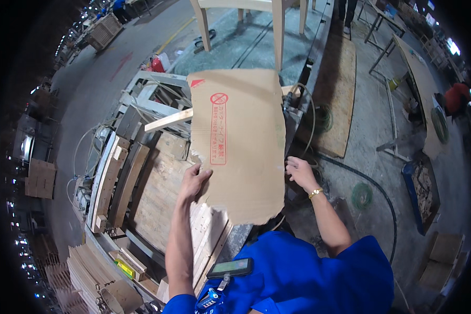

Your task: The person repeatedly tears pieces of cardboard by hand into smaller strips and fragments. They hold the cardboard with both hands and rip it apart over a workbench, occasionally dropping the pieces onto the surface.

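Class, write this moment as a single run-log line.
left hand: grips cardboard sheet at left edge | right hand: at sheet's right edge | below: wooden workbench | phone in chest pocket

Workbench top (157, 193) behind cardboard sheet (240, 141)

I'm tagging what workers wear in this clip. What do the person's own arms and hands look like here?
Both forearms are bare, with short bright blue sleeves ending above the elbows. The left hand wears no glove or jewellery that shows. The right hand is also ungloved, with a gold-coloured bracelet at the wrist.
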The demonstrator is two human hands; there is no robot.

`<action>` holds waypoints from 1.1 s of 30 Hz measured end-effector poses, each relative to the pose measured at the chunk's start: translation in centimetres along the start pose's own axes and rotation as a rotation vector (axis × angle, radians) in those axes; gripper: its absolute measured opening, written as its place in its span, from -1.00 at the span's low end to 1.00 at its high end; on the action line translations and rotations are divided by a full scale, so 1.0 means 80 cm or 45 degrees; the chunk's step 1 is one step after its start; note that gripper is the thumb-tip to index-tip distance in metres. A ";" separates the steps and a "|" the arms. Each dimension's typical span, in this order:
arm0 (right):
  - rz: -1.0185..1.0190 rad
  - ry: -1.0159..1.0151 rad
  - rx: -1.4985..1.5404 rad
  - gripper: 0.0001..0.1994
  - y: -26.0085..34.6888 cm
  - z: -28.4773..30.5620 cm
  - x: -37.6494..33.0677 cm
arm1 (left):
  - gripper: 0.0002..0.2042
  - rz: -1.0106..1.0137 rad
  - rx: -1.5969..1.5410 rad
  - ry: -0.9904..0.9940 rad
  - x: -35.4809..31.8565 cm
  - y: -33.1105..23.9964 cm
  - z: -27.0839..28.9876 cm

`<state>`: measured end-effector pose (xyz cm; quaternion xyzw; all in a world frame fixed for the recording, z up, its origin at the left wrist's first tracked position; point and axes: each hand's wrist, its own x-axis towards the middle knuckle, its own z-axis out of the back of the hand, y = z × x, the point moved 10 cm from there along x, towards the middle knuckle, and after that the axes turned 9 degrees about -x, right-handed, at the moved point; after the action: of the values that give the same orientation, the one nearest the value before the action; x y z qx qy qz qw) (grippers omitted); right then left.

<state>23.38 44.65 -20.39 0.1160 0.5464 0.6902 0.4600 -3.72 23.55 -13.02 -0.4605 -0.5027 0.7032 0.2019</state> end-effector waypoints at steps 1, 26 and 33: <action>-0.039 -0.020 0.050 -0.54 0.012 0.013 -0.001 | -0.75 0.007 0.094 0.023 -0.016 -0.019 0.005; 0.103 0.985 1.440 -0.44 0.257 -0.061 0.036 | -0.60 -1.241 2.287 -0.779 -0.359 -0.128 0.142; 0.536 0.897 0.919 -0.60 0.289 -0.072 0.048 | -0.62 -1.131 2.100 -1.569 -0.368 -0.208 0.232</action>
<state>5.70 44.28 -3.95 0.1351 0.8346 0.5331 0.0320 -7.97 -1.22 16.24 0.4611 -0.0167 0.7945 0.3948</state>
